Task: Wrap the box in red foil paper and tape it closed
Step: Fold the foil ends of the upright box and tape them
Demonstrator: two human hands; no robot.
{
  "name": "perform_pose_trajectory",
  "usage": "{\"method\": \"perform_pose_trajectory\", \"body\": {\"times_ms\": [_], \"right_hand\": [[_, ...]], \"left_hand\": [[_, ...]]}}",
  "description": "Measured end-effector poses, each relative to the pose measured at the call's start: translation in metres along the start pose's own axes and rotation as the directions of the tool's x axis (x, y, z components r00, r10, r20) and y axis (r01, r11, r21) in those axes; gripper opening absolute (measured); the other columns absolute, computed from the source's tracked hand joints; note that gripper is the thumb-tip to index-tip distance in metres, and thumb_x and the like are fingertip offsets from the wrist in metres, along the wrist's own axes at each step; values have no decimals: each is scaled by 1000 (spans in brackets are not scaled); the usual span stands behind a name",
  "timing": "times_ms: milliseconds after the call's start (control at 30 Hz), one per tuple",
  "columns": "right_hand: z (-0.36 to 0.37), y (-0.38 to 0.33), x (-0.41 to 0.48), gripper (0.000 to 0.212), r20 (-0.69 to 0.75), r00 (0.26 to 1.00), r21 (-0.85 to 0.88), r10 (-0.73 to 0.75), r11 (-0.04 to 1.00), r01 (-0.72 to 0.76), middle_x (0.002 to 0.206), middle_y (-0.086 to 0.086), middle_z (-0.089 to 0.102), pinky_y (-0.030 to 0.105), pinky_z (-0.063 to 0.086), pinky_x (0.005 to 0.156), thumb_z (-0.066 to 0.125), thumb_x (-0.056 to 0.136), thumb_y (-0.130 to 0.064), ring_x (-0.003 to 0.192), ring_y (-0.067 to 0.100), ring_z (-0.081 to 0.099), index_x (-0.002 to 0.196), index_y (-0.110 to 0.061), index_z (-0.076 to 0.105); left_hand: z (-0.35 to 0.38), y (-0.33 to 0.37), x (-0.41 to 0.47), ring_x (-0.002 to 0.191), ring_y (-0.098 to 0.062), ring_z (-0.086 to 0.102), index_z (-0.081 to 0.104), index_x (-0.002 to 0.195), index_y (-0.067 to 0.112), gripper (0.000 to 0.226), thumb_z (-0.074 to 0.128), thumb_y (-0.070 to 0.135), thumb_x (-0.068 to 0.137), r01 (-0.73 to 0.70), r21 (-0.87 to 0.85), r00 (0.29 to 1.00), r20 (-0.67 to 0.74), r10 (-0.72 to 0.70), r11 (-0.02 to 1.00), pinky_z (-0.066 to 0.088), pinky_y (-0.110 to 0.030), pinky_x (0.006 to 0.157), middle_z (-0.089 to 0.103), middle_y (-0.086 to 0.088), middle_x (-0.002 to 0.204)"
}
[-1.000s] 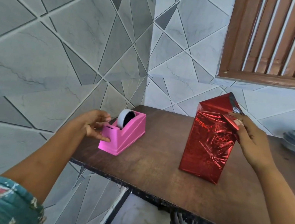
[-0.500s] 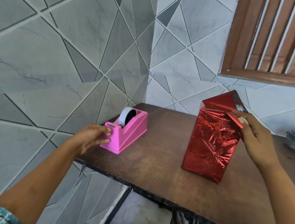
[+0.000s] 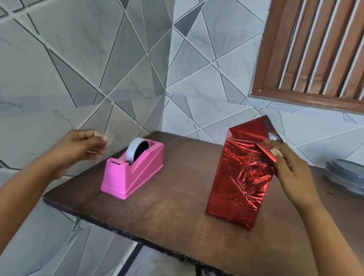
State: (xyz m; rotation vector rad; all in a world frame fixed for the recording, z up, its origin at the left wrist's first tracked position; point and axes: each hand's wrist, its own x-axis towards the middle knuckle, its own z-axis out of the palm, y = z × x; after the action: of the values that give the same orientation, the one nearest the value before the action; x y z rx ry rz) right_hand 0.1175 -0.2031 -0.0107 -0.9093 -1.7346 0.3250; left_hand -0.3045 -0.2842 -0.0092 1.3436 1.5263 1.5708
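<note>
Fingers point(image 3: 278, 154) of the right hand point(image 3: 294, 178) pinch a folded flap point(image 3: 264, 150) of red foil against the upper corner of the box point(image 3: 238, 183), I'd judge to keep the fold from springing open until tape goes on. The box stands upright, right of centre in the frame, on the brown surface point(image 3: 174, 221); its sides are covered, but the foil at the top still stands up in a loose peak. The left hand point(image 3: 78, 147) hovers at centre left, just beside the pink tape dispenser point(image 3: 131, 175), fingers bunched together. Whether they grasp a strip of tape I cannot tell. A lidded grey container point(image 3: 357, 178) sits at the far right.
</note>
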Motion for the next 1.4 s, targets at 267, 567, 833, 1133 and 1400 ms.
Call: {"method": "perform_pose_trajectory", "body": {"times_ms": [267,567,833,1133,1400], "right_hand": [[-13,0,-3,41,63,997,-109,-45,993,52,116,-24,60,7,40,84,38,82,-57,105,-11,54,113,-40,59],[-22,8,-1,50,152,980,-141,-127,979,149,124,-20,59,6,35,93,42,85,-57,117,-9,49,122,-28,60],[-27,9,-2,36,175,970,-164,-169,966,198,112,-47,47,5,36,91,50,91,-43,112,-17,47,122,-27,60],[-29,7,0,37,214,960,-231,-180,946,229,128,-29,50,12,36,98,46,92,-48,122,-10,45,124,-34,56],[-31,4,2,42,266,940,-306,-212,907,291,135,-21,51,9,30,101,40,92,-51,127,-7,40,128,-34,54]], "left_hand": [[138,113,13,51,-4,47,74,76,18,17,62,12,86,-296,-13,856,441,271,955,43,-14,55,62,2,65],[249,139,40,55,-4,45,69,107,12,22,66,12,86,-215,92,706,702,90,972,42,-17,62,62,5,64],[270,150,62,67,-8,46,58,121,19,41,68,8,84,-138,309,634,757,-156,941,40,-12,53,65,-7,82],[278,153,66,49,-2,37,54,126,22,41,65,16,87,-221,343,566,808,-166,913,28,-13,46,65,5,69],[288,158,64,43,-1,37,48,130,21,50,68,18,85,-301,517,589,761,-270,801,28,-13,44,64,8,62]]}}
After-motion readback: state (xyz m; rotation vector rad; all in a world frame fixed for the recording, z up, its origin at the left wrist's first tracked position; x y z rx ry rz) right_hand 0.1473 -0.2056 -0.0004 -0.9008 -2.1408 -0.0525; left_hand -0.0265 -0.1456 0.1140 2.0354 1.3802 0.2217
